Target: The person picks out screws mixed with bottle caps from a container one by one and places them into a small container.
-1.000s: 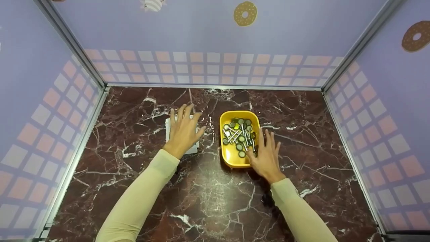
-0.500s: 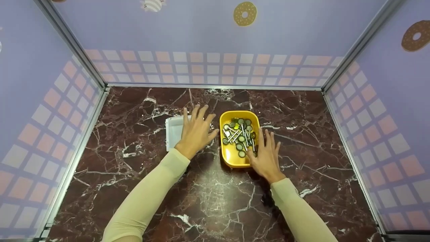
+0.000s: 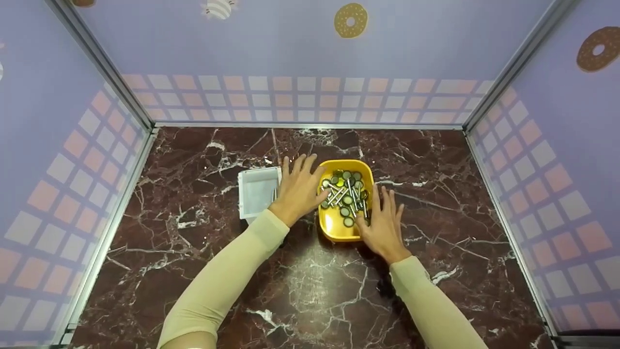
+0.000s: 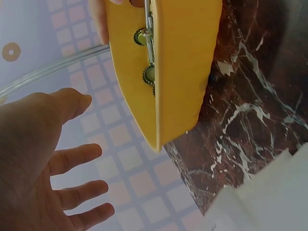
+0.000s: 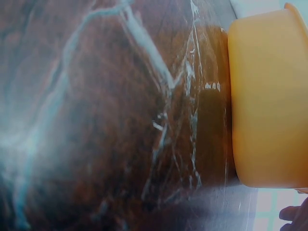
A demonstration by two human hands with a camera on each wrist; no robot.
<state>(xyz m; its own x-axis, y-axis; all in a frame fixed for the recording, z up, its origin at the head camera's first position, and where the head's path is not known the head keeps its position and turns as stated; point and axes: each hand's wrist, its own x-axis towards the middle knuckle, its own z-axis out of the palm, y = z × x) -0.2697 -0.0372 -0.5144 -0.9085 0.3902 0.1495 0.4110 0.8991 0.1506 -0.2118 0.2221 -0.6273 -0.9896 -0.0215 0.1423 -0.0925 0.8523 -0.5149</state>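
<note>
From where I stand, the left hand [image 3: 300, 189] is wide open, fingers spread, holding nothing, between the white container [image 3: 241, 194] and the yellow bin [image 3: 334, 229] on the table [image 3: 310, 286]. The right hand [image 3: 384, 227] lies at the bin's other side, fingers straight, thumb over the rim; bottle caps [image 3: 348, 200] and metal rods [image 3: 341, 196] lie inside

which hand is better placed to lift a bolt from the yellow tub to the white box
Likely the left hand: open and empty, it hangs at the side of the yellow tub nearest the white box. The right hand is at the tub's opposite side.
</note>
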